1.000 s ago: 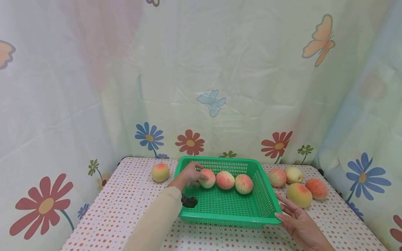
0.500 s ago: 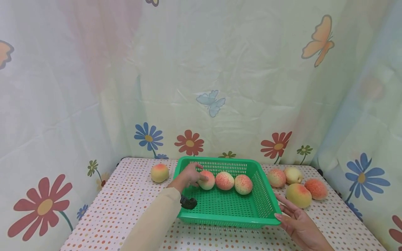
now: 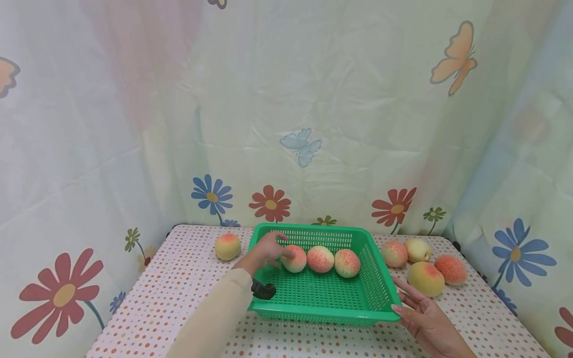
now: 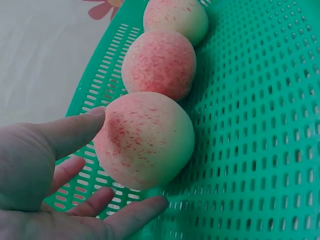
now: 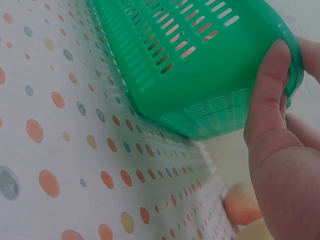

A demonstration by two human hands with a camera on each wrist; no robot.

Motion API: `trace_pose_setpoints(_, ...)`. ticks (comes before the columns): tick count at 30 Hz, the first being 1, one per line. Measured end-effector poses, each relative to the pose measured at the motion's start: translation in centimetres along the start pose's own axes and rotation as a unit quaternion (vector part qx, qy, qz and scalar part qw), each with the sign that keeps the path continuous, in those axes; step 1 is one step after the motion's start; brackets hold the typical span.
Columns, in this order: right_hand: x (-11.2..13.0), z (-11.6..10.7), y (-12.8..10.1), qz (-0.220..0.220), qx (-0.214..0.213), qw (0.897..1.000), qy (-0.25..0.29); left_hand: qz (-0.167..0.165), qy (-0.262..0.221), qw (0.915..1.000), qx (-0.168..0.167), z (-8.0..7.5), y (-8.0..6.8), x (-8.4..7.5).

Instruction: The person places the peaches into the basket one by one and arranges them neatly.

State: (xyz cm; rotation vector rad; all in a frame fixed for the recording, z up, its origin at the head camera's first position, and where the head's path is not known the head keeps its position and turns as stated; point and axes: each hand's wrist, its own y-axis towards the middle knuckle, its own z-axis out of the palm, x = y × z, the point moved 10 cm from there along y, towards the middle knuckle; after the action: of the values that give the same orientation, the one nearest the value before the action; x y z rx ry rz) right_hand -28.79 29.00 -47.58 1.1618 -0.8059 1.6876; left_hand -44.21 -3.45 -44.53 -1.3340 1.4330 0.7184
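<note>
A green plastic basket (image 3: 313, 229) stands on the dotted tablecloth and holds three peaches in a row along its far wall. My left hand (image 3: 275, 249) reaches in at the basket's left end, beside the leftmost peach (image 3: 295, 258). In the left wrist view its thumb (image 4: 70, 132) touches that peach (image 4: 147, 140) while the fingers (image 4: 135, 212) lie straight beneath it. My right hand (image 3: 409, 301) rests at the basket's near right corner with straight fingers. The right thumb (image 5: 267, 100) lies against the basket's rim (image 5: 200, 75).
One peach (image 3: 228, 246) lies on the tablecloth (image 3: 188, 288) left of the basket. Several more peaches (image 3: 426, 278) lie to its right. Flowered curtains close off the table at the back and on both sides.
My left forearm has drifted slightly left and back, with its hand still at the leftmost peach. The right hand and the basket have not moved.
</note>
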Motion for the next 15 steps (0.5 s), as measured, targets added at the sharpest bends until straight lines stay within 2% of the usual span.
trace_pose_setpoints(15,-0.17,-0.59,-0.06,0.019,-0.036,0.999,-0.021,0.033,-0.032,0.9990,0.005,-0.84,-0.98,-0.87)
